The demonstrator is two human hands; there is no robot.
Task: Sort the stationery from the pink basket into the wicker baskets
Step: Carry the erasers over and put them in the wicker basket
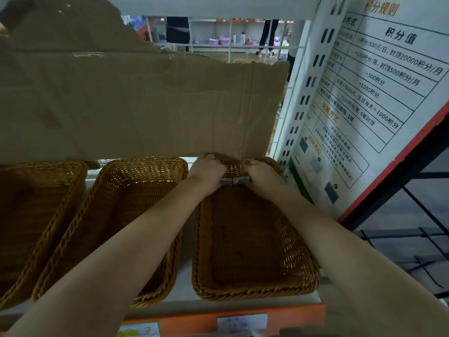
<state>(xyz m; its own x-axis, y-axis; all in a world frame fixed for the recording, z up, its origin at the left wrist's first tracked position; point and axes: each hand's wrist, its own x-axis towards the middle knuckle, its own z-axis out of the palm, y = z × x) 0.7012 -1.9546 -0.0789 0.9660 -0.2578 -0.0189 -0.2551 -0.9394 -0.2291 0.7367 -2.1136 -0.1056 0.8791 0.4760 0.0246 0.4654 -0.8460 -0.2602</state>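
torn brown cardboard (145, 105) backs the shelf (184, 276). left hand (209, 170) and right hand (261, 175) both pinch small bluish-grey stationery pieces (234, 181) over the far end of the right woven wicker basket (298, 263).

Setting: a shop. Evidence: white slotted shelf upright (307, 93) typical of retail racking. Right of upright, a printed points-rules poster (379, 98). Left of it and lower, wicker baskets (136, 215) in a row on the shelf. Below them, orange shelf edge (194, 319) bearing a price label (242, 321).
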